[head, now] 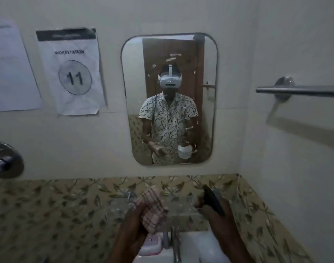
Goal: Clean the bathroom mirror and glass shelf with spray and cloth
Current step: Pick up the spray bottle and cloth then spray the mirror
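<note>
The rounded mirror (207, 59) hangs on the white wall and carries several whitish smears and specks. Below it a clear glass shelf (117, 209) juts out from the leaf-patterned tiles. My left hand (135, 223) is closed around a bunched checked cloth (153, 207), held just over the shelf's middle. My right hand (213, 215) grips the spray bottle (212, 199) at the shelf's right end. Only the bottle's dark top shows directly. Its white body appears in the mirror's reflection.
A white basin (198, 247) with a chrome tap (175, 245) and a pink soap box (151, 245) sits under the shelf. A metal towel rail (299, 90) sticks out on the right wall. Paper notices (73, 73) and a chrome fitting (5, 160) are on the left.
</note>
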`<state>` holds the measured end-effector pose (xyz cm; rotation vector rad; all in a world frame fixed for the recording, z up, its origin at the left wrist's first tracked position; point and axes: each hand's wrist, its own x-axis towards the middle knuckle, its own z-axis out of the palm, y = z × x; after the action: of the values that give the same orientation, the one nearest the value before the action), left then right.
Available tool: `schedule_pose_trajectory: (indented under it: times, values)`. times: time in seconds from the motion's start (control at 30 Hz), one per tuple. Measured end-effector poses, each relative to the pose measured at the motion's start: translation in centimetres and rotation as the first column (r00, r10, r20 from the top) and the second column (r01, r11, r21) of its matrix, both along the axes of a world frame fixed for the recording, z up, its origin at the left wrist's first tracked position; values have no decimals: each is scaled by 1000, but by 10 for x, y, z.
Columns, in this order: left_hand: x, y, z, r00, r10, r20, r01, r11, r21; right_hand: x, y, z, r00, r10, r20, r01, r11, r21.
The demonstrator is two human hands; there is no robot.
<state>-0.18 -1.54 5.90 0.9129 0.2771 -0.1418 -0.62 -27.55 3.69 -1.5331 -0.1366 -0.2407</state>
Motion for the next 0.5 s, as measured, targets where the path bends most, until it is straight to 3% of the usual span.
schedule_pose_trajectory:
  times: [0.03,0.1,0.23,0.33,0.5]
  values:
    - [-9,-25,-6,987,36,159,-28,998,-51,6,10,21,1000,-1,6,0,999,48]
    - [-4,4,17,977,146,155,-122,980,-157,13,20,47,996,-30,82,33,999,-38]
    - [-19,17,30,957,251,145,-232,963,-136,21,27,69,987,-158,40,159,986,-41]
    - [-28,27,24,952,272,138,-260,961,-98,27,28,79,964,-264,-29,258,957,-134]
    - [-39,36,11,945,291,148,-258,944,-205,27,27,70,978,-206,-28,200,970,-140]
